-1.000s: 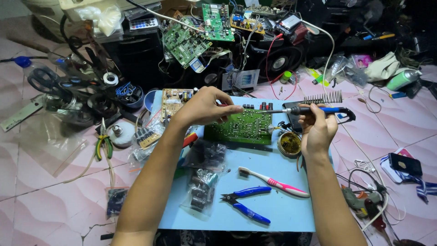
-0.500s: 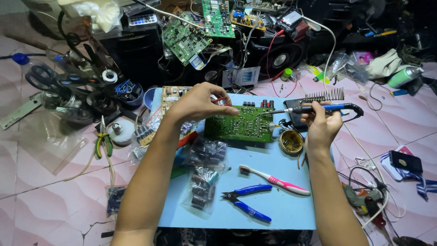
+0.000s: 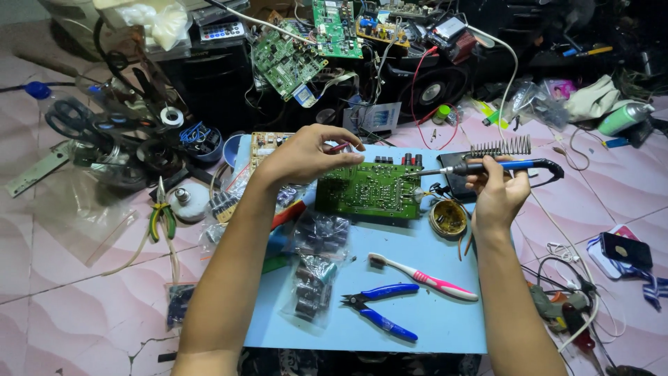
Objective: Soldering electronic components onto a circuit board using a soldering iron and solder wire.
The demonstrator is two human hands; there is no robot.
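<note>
Head view: a green rectangular circuit board (image 3: 369, 190) lies on the pale blue mat (image 3: 431, 306), its upper left corner under the left hand (image 3: 306, 153), whose fingertips pinch something too small to identify. The right hand (image 3: 497, 191) grips a blue-handled soldering iron (image 3: 487, 167), its tip hard to see at the board's right edge.

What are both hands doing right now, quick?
Left hand: closed, pinching a thin reddish piece over the green circuit board.
Right hand: closed on the blue-handled soldering iron.
</note>
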